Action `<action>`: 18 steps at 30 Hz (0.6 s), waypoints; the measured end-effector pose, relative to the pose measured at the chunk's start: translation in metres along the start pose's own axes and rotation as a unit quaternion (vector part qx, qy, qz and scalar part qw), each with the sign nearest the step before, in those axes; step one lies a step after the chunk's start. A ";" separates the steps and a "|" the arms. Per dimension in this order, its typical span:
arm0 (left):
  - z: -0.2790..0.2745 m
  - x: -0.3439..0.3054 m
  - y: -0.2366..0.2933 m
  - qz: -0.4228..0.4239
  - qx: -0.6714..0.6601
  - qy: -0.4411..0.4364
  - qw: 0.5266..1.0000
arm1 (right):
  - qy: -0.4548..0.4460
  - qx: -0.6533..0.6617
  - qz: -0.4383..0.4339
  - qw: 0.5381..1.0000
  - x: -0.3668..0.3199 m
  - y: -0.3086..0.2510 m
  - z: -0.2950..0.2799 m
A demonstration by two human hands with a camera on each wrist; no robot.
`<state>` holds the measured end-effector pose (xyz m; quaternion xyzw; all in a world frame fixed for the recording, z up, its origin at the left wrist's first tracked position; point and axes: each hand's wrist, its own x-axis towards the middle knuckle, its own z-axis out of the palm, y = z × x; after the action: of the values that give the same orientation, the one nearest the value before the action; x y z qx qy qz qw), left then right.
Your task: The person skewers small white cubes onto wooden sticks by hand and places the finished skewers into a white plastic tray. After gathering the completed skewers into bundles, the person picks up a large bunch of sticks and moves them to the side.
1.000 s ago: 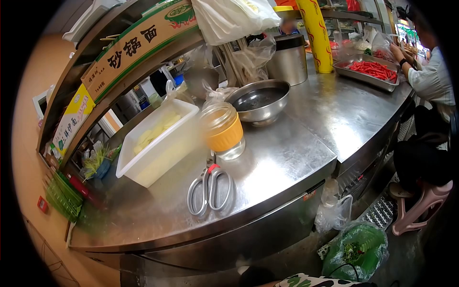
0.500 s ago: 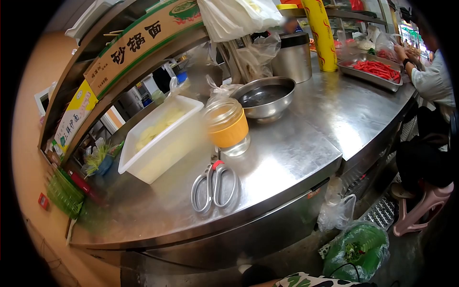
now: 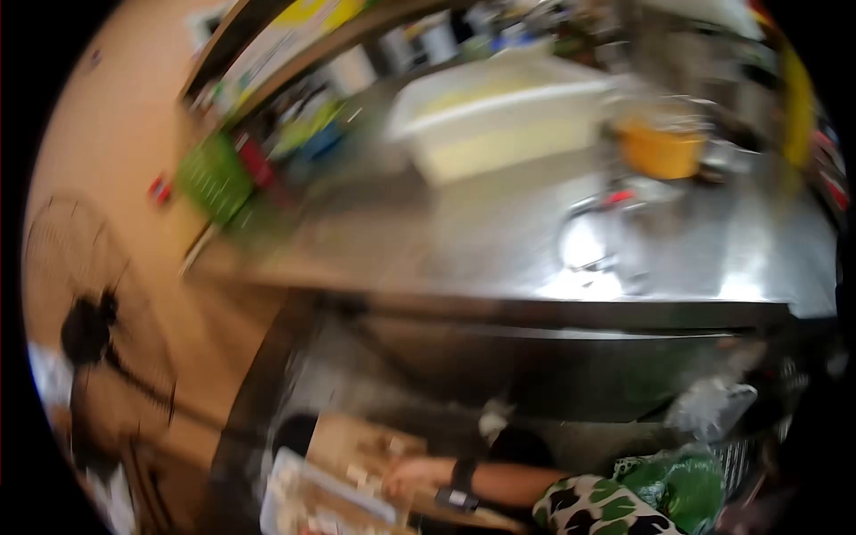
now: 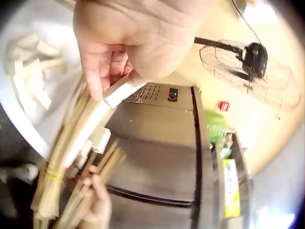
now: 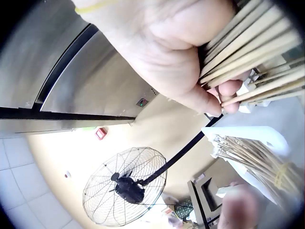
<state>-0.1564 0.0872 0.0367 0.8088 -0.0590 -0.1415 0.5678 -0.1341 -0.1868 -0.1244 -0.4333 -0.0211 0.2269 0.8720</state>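
In the left wrist view, my left hand (image 4: 138,38) pinches a pale white block (image 4: 119,93) between thumb and fingers. Just below it lies a bundle of wooden skewers (image 4: 62,148) tied with a yellow band, and more white pieces (image 4: 31,81) sit in a tray at the left. My right hand (image 5: 181,57) grips a sheaf of thin wooden skewers (image 5: 252,43), its thumb and fingertip meeting near one skewer. White pieces (image 5: 245,95) show behind those fingers. From the head, my right hand (image 3: 415,477) appears blurred beside a white tray (image 3: 334,481).
A steel counter (image 3: 499,250) carries a white tub (image 3: 508,134) of pale slices, a jar with an orange band (image 3: 662,147) and scissors (image 3: 615,198). A black fan (image 5: 128,188) stands by the wall. A green-lined bin (image 3: 687,486) is on the floor at lower right.
The head view has swung left and down, blurring the scene. The counter's things now lie farther right and higher. My right hand, the tray and the fan have come into view.
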 end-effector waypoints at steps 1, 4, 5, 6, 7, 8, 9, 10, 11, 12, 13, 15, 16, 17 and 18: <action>0.000 0.011 0.003 -0.063 -0.172 -0.030 0.983 | -0.022 -0.042 0.013 0.999 -0.004 -0.011 -0.004; 0.002 0.034 0.005 -0.136 -0.336 -0.013 0.932 | -0.060 0.023 -0.019 0.998 -0.006 -0.014 -0.002; 0.012 0.047 0.008 -0.139 -0.350 -0.014 0.926 | 0.018 -0.067 0.007 0.998 0.002 -0.009 -0.001; 0.022 0.058 0.012 -0.148 -0.372 -0.014 0.916 | 0.004 -0.036 0.027 0.999 -0.002 -0.019 0.005; 0.028 0.068 0.010 -0.146 -0.371 -0.018 0.917 | 0.036 -0.043 0.036 0.998 -0.006 -0.026 0.012; 0.036 0.079 0.010 -0.144 -0.391 -0.044 0.908 | 0.074 -0.054 0.038 0.995 -0.008 -0.031 0.017; 0.042 0.083 0.020 -0.149 -0.398 -0.071 0.902 | 0.064 -0.041 0.038 0.996 -0.014 -0.036 0.023; 0.049 0.089 0.021 -0.150 -0.388 -0.055 0.908 | 0.059 -0.031 0.034 0.997 -0.015 -0.040 0.024; 0.056 0.097 0.021 -0.151 -0.376 -0.042 0.913 | 0.056 -0.021 0.029 0.998 -0.015 -0.042 0.023; 0.062 0.104 0.021 -0.152 -0.364 -0.030 0.919 | 0.058 -0.017 0.030 0.998 -0.016 -0.044 0.023; 0.067 0.110 0.023 -0.156 -0.369 -0.024 0.916 | 0.060 -0.012 0.030 0.998 -0.017 -0.045 0.024; 0.069 0.123 0.020 -0.150 -0.324 -0.021 0.934 | 0.060 -0.004 0.025 0.998 -0.015 -0.045 0.023; 0.070 0.129 0.016 -0.147 -0.302 -0.019 0.942 | 0.057 -0.003 0.019 0.998 -0.014 -0.044 0.023; 0.069 0.135 0.011 -0.130 -0.289 -0.021 0.948 | 0.055 -0.002 0.015 0.998 -0.015 -0.044 0.023; 0.069 0.140 0.006 -0.132 -0.292 -0.011 0.947 | 0.057 0.001 0.015 0.998 -0.015 -0.043 0.022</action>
<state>-0.0430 -0.0124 -0.0024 0.6063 0.0864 -0.2351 0.7548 -0.1364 -0.1989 -0.0748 -0.4451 0.0351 0.2147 0.8687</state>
